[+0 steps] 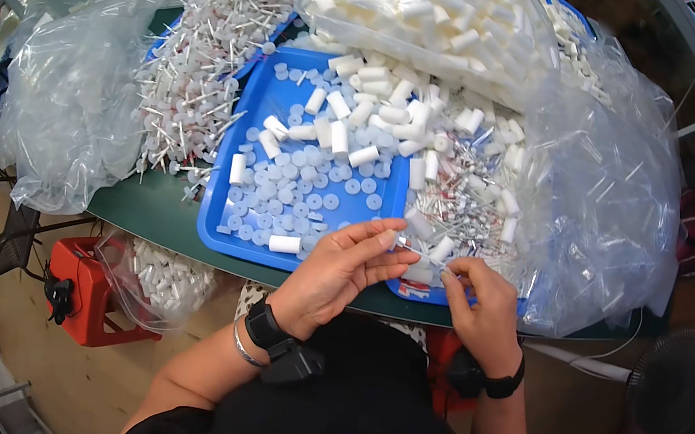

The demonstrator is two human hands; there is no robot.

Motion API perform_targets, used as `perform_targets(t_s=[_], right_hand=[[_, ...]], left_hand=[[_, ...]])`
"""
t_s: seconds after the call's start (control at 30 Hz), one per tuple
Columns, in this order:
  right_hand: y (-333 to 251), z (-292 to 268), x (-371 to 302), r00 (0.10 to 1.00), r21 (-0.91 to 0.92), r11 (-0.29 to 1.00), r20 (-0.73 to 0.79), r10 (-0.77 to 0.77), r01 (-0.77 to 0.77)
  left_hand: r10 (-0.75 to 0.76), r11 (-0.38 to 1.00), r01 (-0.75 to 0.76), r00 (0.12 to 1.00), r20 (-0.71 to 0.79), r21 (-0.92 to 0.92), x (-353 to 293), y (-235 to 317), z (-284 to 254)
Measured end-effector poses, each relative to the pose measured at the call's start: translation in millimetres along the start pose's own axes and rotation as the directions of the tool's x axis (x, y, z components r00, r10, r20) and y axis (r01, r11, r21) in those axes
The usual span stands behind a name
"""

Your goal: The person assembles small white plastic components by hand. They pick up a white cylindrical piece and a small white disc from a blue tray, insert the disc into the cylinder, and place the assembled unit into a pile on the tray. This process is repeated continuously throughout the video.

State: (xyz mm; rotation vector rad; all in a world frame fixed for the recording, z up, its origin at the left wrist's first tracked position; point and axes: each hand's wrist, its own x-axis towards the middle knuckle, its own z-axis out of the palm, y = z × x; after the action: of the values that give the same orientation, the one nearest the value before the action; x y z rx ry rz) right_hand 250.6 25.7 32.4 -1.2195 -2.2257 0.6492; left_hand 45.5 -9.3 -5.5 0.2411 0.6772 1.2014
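Over the front edge of the blue tray, my left hand [338,263] pinches a small pale piece between thumb and forefinger, its other fingers loosely curled. From there a thin whitish rod [424,254] runs across to my right hand [482,302], whose thumb and forefinger are closed on its other end. The rod's exact kind is too small to make out. Beneath and beyond my hands lies a heap of thin metal pins [448,192] mixed with white cylinders. The blue tray [217,195] to the left holds translucent round discs [307,175] and white foam-like cylinders [339,137].
Finished-looking pieces with discs and stems [200,54] are heaped at the left. A large clear bag of white cylinders [437,11] bulges at the back. Plastic bags [608,196] flank the green table [156,208]. A red stool [83,288] stands lower left, a fan [674,382] right.
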Motion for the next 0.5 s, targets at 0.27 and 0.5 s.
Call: perform_targets(t_s=[0.27,0.5], right_hand=[[4.2,6.9,0.3,1.0,0.043,0.999,-0.028,-0.007,0.009],[7.1,8.7,2.2,0.996,-0.013,0.997,-0.041,-0.079,0.079]], left_hand=[[0.008,1.0,-0.008,1.0,-0.028,0.013,1.4,-1.4,-3.1],[0.014,1.0,-0.014,0.999,-0.04,0.003,2.3,-4.7,-5.0]])
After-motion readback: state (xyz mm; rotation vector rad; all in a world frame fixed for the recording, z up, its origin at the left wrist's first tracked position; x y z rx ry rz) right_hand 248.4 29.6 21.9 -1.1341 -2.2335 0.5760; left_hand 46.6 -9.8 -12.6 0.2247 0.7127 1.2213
